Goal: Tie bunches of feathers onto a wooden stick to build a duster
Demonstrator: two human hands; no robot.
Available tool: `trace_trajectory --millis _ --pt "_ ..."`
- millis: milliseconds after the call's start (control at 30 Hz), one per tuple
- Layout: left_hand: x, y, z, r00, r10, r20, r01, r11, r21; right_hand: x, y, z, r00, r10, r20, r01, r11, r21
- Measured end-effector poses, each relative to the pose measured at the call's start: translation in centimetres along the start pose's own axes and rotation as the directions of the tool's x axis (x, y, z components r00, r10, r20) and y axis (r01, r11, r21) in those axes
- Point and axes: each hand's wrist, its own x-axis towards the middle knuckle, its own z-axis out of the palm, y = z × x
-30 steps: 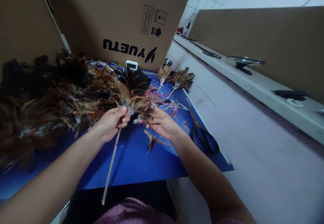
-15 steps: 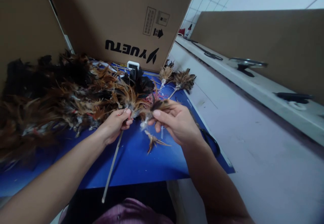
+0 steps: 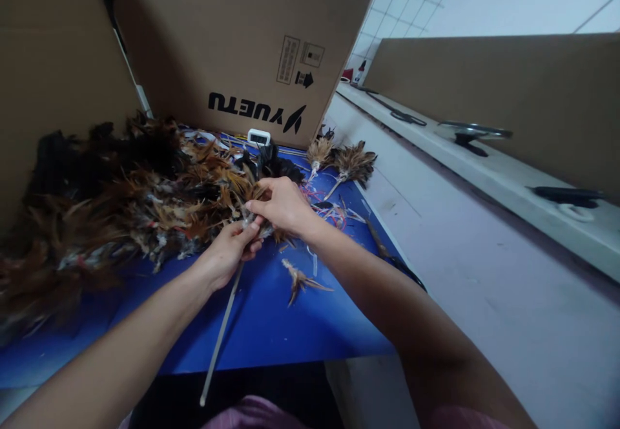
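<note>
A thin pale stick [image 3: 221, 338] slants down over the table's front edge, its upper end in my left hand [image 3: 232, 248], which is closed round it at the base of a feather bunch. My right hand [image 3: 283, 206] is closed on brown feathers, pressed against that bunch just above the left fingers. Its fingertips partly cover the feathers. A small loose feather tuft [image 3: 299, 280] lies on the blue table [image 3: 271, 325] to the right of the stick. To the left spreads a large pile of brown and black feathers [image 3: 165, 203].
Two finished-looking feather bunches [image 3: 353, 163] lie at the back right, near pink and white strings [image 3: 339, 216]. Dark scissors [image 3: 397, 262] rest at the right edge. A cardboard box [image 3: 194, 41] and a small white device [image 3: 258, 137] stand behind. A ledge [image 3: 436, 145] runs along the right.
My right hand has moved left with its feathers and now meets the bunch at my left hand. The loose tuft stays on the table. The view has shifted slightly.
</note>
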Motion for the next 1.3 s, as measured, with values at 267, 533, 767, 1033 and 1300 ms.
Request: trace_trajectory --millis 267,533,767,1033,1300 --pt "-0.1 0.1 0.1 1.000 -0.003 0.008 0.003 1.000 0.029 0.5 -0.4 -0.4 1.000 0.004 0.015 -0.002 0.993 -0.121" --pt "-0.1 0.1 -0.1 1.000 0.010 -0.014 -0.010 1.000 -0.003 1.2 -0.1 -0.3 0.995 0.078 0.058 -0.077 0.997 -0.010" --pt "-0.1 0.1 -0.1 1.000 0.012 0.007 -0.012 1.000 0.004 1.1 -0.5 -0.4 0.996 0.060 0.069 -0.047 0.984 -0.174" --pt "0.1 -0.1 -0.1 1.000 0.012 -0.009 -0.012 1.000 0.029 0.2 -1.5 0.1 0.999 -0.006 0.044 0.025 0.885 -0.464" --pt "-0.1 0.2 -0.2 0.999 0.009 -0.037 -0.006 0.997 0.077 -3.4 -1.8 -0.6 0.946 -0.217 -0.239 0.126 0.930 -0.347"
